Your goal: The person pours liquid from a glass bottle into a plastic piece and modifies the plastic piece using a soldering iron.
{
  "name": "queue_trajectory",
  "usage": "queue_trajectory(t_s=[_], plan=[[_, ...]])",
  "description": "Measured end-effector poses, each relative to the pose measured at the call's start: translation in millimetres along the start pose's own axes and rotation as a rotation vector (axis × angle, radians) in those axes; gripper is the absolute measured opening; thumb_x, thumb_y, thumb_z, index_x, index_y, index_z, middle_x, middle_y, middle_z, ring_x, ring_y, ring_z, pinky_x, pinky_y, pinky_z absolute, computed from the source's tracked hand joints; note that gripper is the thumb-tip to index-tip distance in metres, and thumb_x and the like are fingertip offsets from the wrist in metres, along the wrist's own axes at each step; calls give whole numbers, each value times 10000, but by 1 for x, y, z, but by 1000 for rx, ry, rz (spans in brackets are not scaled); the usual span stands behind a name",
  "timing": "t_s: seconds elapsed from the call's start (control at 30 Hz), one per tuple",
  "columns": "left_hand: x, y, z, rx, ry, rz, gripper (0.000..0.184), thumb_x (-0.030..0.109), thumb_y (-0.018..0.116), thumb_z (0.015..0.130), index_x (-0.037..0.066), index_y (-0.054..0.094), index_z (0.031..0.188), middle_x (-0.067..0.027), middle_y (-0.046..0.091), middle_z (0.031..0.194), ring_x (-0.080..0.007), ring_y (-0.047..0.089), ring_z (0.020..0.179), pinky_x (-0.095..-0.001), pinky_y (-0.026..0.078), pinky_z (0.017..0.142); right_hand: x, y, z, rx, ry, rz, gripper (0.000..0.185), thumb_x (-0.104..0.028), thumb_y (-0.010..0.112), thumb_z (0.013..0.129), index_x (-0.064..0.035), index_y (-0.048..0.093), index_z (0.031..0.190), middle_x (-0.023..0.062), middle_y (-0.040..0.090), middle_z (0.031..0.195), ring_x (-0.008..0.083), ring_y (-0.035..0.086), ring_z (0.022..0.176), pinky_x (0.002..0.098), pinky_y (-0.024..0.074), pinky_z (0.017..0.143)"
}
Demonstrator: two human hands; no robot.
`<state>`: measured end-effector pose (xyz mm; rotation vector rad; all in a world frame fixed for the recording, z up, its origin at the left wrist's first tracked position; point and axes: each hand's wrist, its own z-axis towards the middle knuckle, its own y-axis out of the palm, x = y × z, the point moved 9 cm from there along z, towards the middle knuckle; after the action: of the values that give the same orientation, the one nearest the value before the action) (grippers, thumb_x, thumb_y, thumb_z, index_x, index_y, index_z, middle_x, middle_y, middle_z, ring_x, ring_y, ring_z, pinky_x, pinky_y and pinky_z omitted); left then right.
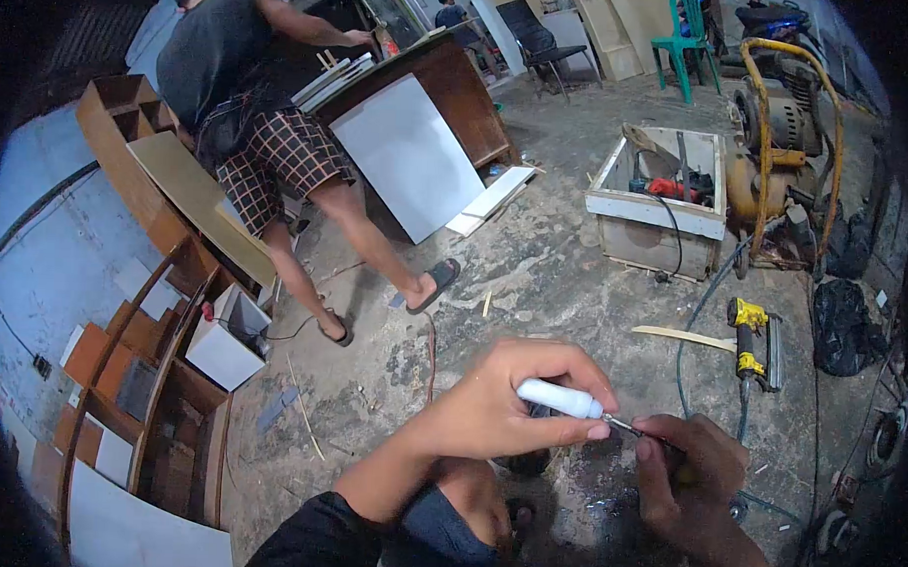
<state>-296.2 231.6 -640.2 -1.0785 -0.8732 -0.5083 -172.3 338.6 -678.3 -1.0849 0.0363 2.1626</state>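
My left hand (500,400) is closed around a small white plastic bottle (560,397), which lies tilted with its narrow neck toward the right. A thin metal shaft (622,424) meets the neck. Its other end goes between the thumb and fingers of my right hand (692,477), which are pinched on it. The grip end of this slim metal tool is mostly hidden by the fingers, so its exact kind does not show. Both hands are held in the air above the stained concrete floor (563,317).
A yellow and black nail gun (750,344) with a hose lies at right. Behind it stand a white wooden box (656,226) holding a red power tool and a yellow-framed compressor (778,165). Another person (270,107) leans over a workbench (451,93). Wooden cabinets (160,403) line the left.
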Motion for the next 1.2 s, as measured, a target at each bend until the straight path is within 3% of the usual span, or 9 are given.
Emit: queue_trajectory(t_s=[0.3, 0.43, 0.5, 0.6, 0.7, 0.83, 0.9, 1.1, 1.2], plan=[[-3, -1, 1, 10, 43, 37, 359, 92, 867, 703, 24, 637, 970, -49, 655, 912, -130, 655, 813, -250, 496, 687, -7, -2, 7, 39, -149, -65, 181, -21, 720, 778, -58, 705, 955, 74, 651, 687, 160, 576, 485, 273, 450, 460], [-28, -2, -4, 73, -71, -329, 472, 218, 874, 704, -8, 581, 997, -80, 634, 902, -166, 673, 760, -261, 548, 628, 1, -9, 4, 109, -65, 31, 206, -22, 730, 767, -69, 708, 967, 61, 638, 676, 168, 585, 497, 282, 453, 457], [-24, 0, -1, 85, -29, -328, 354, 56, 825, 743, 22, 610, 1023, -32, 641, 909, -79, 610, 836, -234, 494, 722, 3, -9, 6, 58, -65, 9, 219, -21, 730, 768, -70, 704, 979, 53, 614, 646, 171, 587, 497, 285, 447, 449], [-16, 2, 2, 21, 1, -204, 401, 106, 869, 702, 21, 611, 997, -35, 634, 888, -92, 608, 816, -228, 488, 715, 4, -1, 10, -9, -69, 34, 219, -52, 725, 789, -69, 686, 1004, 45, 590, 634, 183, 598, 510, 303, 453, 452], [-24, 10, -6, 54, -172, -186, 424, 216, 878, 708, 22, 615, 978, -35, 621, 867, -100, 601, 821, -230, 482, 711, 1, 17, 5, -117, -138, -32, 169, -145, 686, 858, -71, 646, 1004, 61, 613, 697, 211, 629, 560, 342, 489, 492], [-22, 13, -8, 306, -170, -290, 535, 498, 654, 869, -28, 580, 799, -71, 591, 692, -137, 552, 568, -324, 455, 516, 1, 23, -5, 21, -163, -169, 143, -175, 678, 874, -110, 633, 993, 54, 581, 668, 233, 638, 591, 362, 483, 516], [-14, 17, 1, 166, -84, -67, 372, 452, 609, 936, 80, 599, 956, -95, 652, 902, -250, 625, 686, -300, 489, 632, 18, 28, -6, -3, -86, -44, 123, -158, 641, 903, -80, 589, 984, 108, 598, 714, 273, 646, 613, 399, 496, 546], [28, 29, 15, 154, -9, 394, 333, 329, 577, 974, 7, 559, 892, -80, 582, 838, -161, 550, 672, -312, 461, 637, 42, 33, 4, -109, 157, 191, 167, -168, 572, 935, -5, 534, 931, 200, 629, 755, 428, 639, 746, 467, 495, 623], [7, 29, 21, 169, -43, 366, 279, 295, 603, 961, 21, 579, 914, -83, 603, 871, -168, 582, 763, -299, 466, 707, 58, 52, -2, -147, 151, 118, 233, -234, 568, 955, -1, 566, 951, 189, 604, 732, 405, 624, 704, 434, 479, 611]])
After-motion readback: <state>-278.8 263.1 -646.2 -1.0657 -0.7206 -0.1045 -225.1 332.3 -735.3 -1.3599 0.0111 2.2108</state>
